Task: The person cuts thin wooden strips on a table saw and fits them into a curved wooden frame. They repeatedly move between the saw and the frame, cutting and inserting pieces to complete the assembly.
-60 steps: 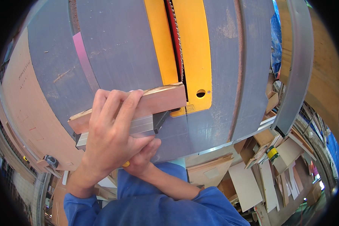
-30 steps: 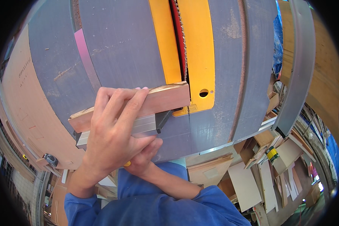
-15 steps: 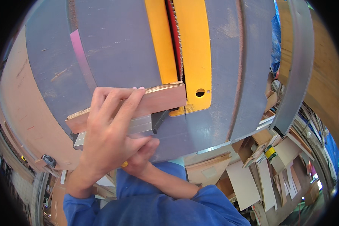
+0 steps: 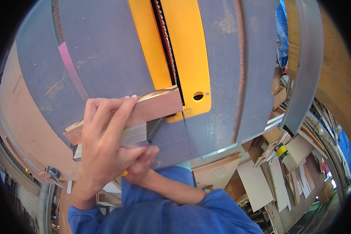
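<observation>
My left hand [image 4: 101, 142] is closed around a short wooden board [image 4: 154, 106] with layered edges, thumb below and fingertips over its top. The board lies across the grey saw table, its near face against the silver mitre gauge [image 4: 133, 136]. Its right end reaches the slot of the yellow insert [image 4: 189, 58], right at the near end of the toothed saw blade [image 4: 168, 45]. My right hand [image 4: 141, 168] is closed behind the gauge, under my left thumb. A bit of yellow shows beside it; what the fingers grip is hidden.
A pink strip [image 4: 68, 58] lies in the table's left groove. A pale board [image 4: 25, 117] adjoins the left side, with a tape measure [image 4: 52, 171] near it. A metal rail [image 4: 309, 66] runs along the right. Wood offcuts [image 4: 257, 187] are piled at the lower right.
The view has turned slightly, shifting the table leftward in the picture. Both hands, the board and the gauge keep nearly the same place against the blade and insert.
</observation>
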